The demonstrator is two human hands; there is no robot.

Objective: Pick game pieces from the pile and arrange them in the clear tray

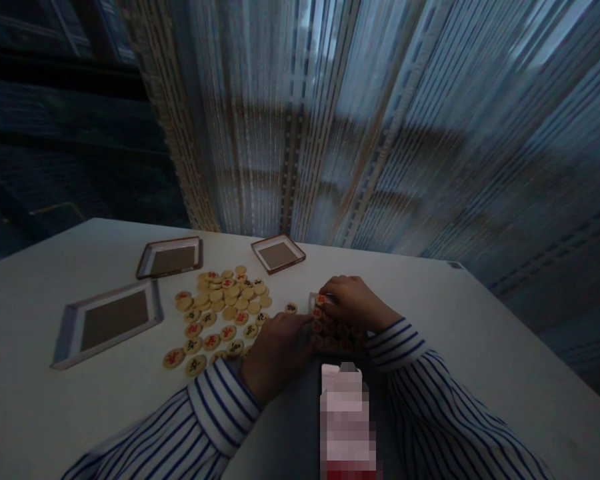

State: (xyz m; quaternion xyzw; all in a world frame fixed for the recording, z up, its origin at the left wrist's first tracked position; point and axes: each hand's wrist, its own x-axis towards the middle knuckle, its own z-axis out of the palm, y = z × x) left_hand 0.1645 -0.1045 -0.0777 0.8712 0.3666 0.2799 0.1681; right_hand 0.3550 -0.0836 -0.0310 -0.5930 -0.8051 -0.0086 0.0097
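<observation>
Head camera looks down on a small box of round game pieces [330, 327] near table centre. Right hand [353, 303], fingers curled, pinches a red-marked piece [321, 299] at the box's 12 o'clock corner. Left hand [277, 353] rests curled at its 9 o'clock edge (grip unclear). Loose pieces [220, 310] lie at 9 o'clock; three trays [107, 323] [170, 257] [279, 253] sit beyond on the white table [55, 400].

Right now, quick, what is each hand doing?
Left hand: curled, fingertips on the rows of game pieces; a grip cannot be told.
Right hand: curled over one red-marked piece, seemingly pinching it.
</observation>
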